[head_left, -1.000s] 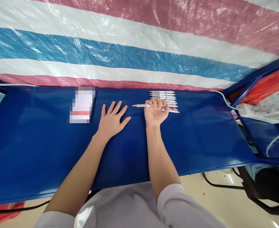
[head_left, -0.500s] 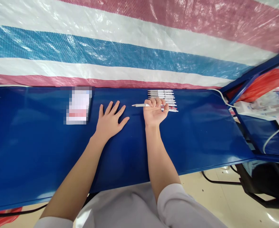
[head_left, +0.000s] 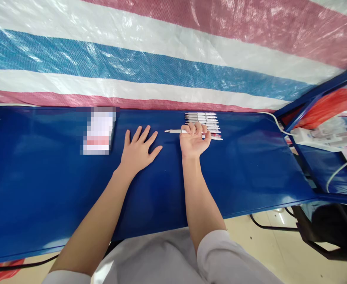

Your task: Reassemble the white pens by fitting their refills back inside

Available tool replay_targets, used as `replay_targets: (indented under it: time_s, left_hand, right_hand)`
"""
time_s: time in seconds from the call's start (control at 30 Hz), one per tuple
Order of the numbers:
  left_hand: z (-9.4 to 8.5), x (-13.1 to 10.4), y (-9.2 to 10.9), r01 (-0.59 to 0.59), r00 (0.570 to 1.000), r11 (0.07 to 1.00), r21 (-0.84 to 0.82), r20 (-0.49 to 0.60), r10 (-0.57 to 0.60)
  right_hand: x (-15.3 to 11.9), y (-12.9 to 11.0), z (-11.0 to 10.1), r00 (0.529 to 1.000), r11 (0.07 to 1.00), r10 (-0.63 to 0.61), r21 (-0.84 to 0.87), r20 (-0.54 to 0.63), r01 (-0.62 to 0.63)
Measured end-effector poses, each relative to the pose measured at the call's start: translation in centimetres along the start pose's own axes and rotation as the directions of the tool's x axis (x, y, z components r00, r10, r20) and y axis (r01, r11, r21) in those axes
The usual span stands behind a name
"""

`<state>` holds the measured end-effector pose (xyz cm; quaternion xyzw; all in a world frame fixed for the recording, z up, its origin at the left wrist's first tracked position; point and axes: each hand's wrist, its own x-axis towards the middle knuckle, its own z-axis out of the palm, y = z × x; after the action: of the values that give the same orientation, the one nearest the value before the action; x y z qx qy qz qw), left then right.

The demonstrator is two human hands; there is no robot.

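My left hand (head_left: pixel 136 152) lies palm down on the blue table (head_left: pixel 58 189), fingers spread, holding nothing. Palm up, my right hand (head_left: pixel 193 144) has its fingers curled over a white pen (head_left: pixel 175 131), whose tip points left toward my left hand. Just behind and beside my right hand, several white pens (head_left: pixel 203 117) lie side by side in a stack of rows, tips to the left. The nearest ones show some red and are partly hidden by my fingers. A pixelated white and red item (head_left: pixel 98 132) rests to the left of my left hand.
A striped plastic sheet (head_left: pixel 161 67) hangs along the table's back edge. At the right are a blue frame bar, a white cable (head_left: pixel 275 118), a red plastic bag (head_left: pixel 330 106) and a white power strip (head_left: pixel 312 139). A black chair (head_left: pixel 336 225) stands at the lower right.
The view has shifted very slightly. Both hands keep their poses, and the pen is still in my right hand.
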<state>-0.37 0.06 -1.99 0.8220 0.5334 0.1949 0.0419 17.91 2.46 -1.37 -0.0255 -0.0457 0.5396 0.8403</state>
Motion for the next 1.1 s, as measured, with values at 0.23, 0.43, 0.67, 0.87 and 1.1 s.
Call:
replay_targets:
  time_s: [0.23, 0.43, 0.67, 0.87, 1.1]
  left_hand:
    - [-0.22, -0.03, 0.11, -0.009, 1.0, 0.999, 0.046, 0.015, 0.008]
    - [-0.23, -0.01, 0.05, -0.01, 1.0, 0.999, 0.044, 0.013, 0.01]
    - [-0.1, -0.02, -0.08, -0.009, 1.0, 1.0, 0.01, -0.01, 0.009]
    - [-0.22, -0.04, -0.04, -0.01, 1.0, 0.999, 0.041, 0.005, 0.01]
    - [-0.38, 0.06, 0.1, 0.001, 0.999, 0.998, 0.061, 0.038, -0.003]
  right_hand:
    - [0.03, 0.13, 0.03, 1.0, 0.997, -0.029, -0.076, -0.013, 0.028]
    - [-0.07, 0.09, 0.26, 0.999, 0.997, -0.024, -0.07, -0.046, 0.021]
    - [0.06, 0.17, -0.14, 0.999, 0.994, 0.03, 0.102, -0.018, -0.028]
    - [0.02, 0.14, -0.13, 0.998, 0.985, 0.057, 0.167, -0.02, -0.053]
    - [-0.01, 0.15, 0.15, 0.997, 0.999, 0.012, 0.042, -0.072, -0.009]
